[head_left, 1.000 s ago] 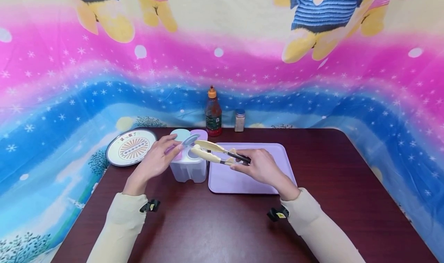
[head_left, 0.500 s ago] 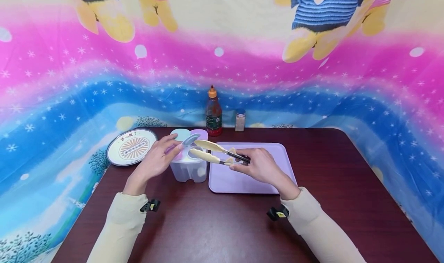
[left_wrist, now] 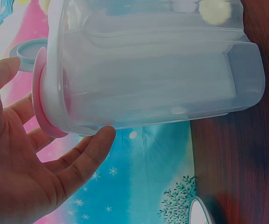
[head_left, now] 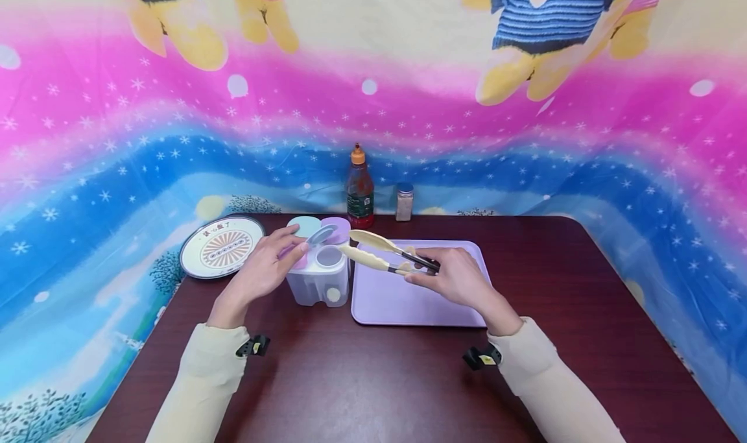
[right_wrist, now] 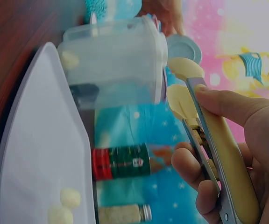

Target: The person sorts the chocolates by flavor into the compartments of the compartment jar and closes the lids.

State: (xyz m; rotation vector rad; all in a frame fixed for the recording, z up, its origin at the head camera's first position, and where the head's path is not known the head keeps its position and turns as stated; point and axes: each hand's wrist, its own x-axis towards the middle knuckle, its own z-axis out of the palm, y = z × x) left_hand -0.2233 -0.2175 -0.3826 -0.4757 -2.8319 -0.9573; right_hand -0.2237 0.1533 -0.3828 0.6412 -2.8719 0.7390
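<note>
My left hand (head_left: 260, 268) is at the top left corner of a clear plastic container (left_wrist: 153, 79), its thumb against the raised blue flip lid (head_left: 321, 235). The other fingers spread along the container's rim and the pink lid (left_wrist: 43, 95). My right hand (head_left: 458, 275) grips cream-tipped tongs (head_left: 376, 251), which point left over the edge of the lilac tray (head_left: 397, 307). Their tips stand apart with nothing between. Inside the container, a pale round piece (head_left: 333, 294) lies at the bottom. Two more pale pieces (right_wrist: 70, 198) rest on the tray, hidden in the head view.
Mint (head_left: 305, 226) and purple (head_left: 335, 229) lids cover other parts of the container. A sauce bottle (head_left: 360, 196) and a small jar (head_left: 404, 203) stand behind the tray. At the left edge lies a patterned plate (head_left: 223, 247). A printed cloth surrounds the dark table (head_left: 350, 384).
The tongs have opened and withdrawn rightwards from the container's round opening. A pale piece has dropped to the container's bottom. My left hand has stayed in place with the flip lid raised.
</note>
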